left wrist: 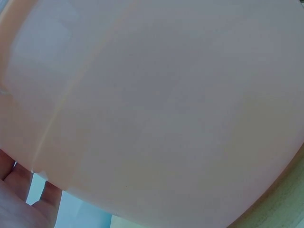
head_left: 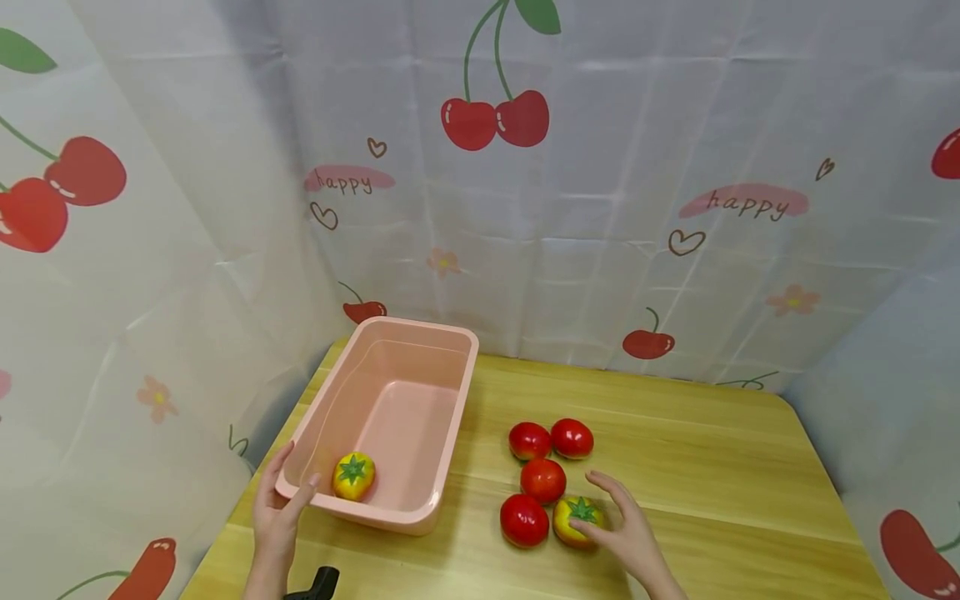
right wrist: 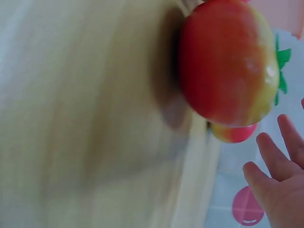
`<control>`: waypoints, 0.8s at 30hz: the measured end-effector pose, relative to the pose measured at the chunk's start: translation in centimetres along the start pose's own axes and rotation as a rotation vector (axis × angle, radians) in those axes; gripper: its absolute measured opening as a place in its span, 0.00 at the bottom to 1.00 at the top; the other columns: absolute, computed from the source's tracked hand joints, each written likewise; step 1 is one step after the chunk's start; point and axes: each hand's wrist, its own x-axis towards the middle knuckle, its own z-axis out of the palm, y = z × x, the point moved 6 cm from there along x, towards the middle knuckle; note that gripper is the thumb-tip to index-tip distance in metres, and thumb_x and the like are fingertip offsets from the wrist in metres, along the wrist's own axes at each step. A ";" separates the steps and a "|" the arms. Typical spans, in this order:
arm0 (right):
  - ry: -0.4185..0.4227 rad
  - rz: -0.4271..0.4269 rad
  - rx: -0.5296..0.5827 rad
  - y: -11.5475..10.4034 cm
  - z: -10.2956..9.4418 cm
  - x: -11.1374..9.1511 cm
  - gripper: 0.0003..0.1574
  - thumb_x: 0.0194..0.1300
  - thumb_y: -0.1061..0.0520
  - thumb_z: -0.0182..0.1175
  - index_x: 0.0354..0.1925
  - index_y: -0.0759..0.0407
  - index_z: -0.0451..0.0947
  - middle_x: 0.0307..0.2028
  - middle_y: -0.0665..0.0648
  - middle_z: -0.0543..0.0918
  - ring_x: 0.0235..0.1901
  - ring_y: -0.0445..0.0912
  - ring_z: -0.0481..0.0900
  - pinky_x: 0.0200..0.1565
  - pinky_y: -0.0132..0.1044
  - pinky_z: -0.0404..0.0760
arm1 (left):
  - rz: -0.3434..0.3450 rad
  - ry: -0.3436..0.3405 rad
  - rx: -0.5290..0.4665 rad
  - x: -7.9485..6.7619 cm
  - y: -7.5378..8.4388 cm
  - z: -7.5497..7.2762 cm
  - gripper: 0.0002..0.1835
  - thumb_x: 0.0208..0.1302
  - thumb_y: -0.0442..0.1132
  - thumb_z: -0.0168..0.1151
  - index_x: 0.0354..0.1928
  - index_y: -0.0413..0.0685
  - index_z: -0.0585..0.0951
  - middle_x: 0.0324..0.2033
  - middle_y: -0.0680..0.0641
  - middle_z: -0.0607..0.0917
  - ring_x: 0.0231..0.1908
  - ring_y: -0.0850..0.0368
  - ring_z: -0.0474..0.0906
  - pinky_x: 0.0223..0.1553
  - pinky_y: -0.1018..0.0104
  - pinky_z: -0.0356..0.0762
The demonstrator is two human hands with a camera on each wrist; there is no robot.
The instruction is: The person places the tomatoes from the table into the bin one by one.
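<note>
Yellow-red tomato, green crown upward (right hand beside), longer axis level.

A cherry-print curtain hangs behind and beside a wood-grained table.

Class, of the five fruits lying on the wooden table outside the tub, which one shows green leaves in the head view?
The yellow-topped fruit nearest the right hand; the four red fruits show no leaves there.
</note>
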 end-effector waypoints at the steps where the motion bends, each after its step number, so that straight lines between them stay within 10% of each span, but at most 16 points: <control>1: 0.000 -0.002 -0.003 0.2 0.0 -0.1 0.44 0.43 0.52 0.76 0.58 0.58 0.72 0.60 0.61 0.70 0.62 0.60 0.62 0.59 0.66 0.57 | 0.009 -0.003 -0.007 0.0 -0.1 -0.1 0.34 0.57 0.20 0.58 0.67 0.41 0.64 0.58 0.52 0.66 0.56 0.55 0.65 0.49 0.77 0.72; 10: -0.052 0.091 -0.011 2.8 1.1 -0.5 0.47 0.43 0.50 0.76 0.60 0.58 0.70 0.64 0.63 0.66 0.64 0.62 0.59 0.62 0.64 0.55 | 0.152 -0.098 -0.120 0.6 -1.8 -1.0 0.33 0.56 0.23 0.61 0.65 0.44 0.67 0.60 0.50 0.67 0.55 0.62 0.68 0.47 0.77 0.74; 19: -0.080 0.174 -0.013 3.6 1.8 -0.9 0.48 0.43 0.47 0.75 0.61 0.58 0.68 0.61 0.63 0.69 0.62 0.59 0.63 0.63 0.57 0.59 | -0.041 0.019 0.011 0.0 -0.3 -0.3 0.34 0.58 0.21 0.58 0.67 0.44 0.64 0.58 0.53 0.66 0.57 0.56 0.64 0.47 0.79 0.72; 24: -0.092 0.208 -0.018 3.7 2.0 -1.1 0.48 0.45 0.46 0.75 0.62 0.57 0.68 0.60 0.62 0.70 0.61 0.58 0.65 0.62 0.58 0.60 | -0.034 0.020 0.013 0.1 -0.2 -0.2 0.34 0.58 0.22 0.59 0.67 0.43 0.64 0.58 0.53 0.66 0.57 0.56 0.64 0.46 0.79 0.73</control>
